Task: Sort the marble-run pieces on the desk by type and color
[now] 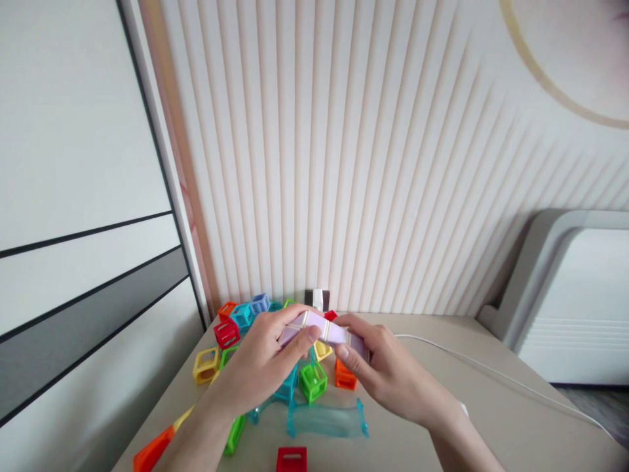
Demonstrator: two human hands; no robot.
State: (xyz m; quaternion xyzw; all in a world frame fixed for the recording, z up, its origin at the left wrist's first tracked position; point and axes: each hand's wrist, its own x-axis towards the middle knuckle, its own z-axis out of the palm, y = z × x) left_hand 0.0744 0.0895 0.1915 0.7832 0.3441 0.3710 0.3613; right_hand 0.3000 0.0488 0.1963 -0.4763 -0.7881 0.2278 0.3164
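Note:
A lavender segmented strip (335,332) with pale seams between its blocks is held up over the table, bent near its left part. My left hand (265,351) pinches its left end between thumb and fingers. Around its right end, my right hand (393,367) is closed with the thumb in front. Parts of the strip are hidden by my fingers. Below and behind my hands lie colourful open-frame toy cubes, among them a green cube (313,381), an orange cube (345,374) and a red cube (227,334). A clear teal curved track piece (328,420) lies nearer to me.
More cubes, such as a yellow cube (206,365) and a blue cube (260,303), crowd the table's left back. A white cable (472,357) crosses the right side from the ribbed wall (334,164). A white panelled cabinet (88,196) borders the left; a grey-white headboard-like panel (580,295) stands right.

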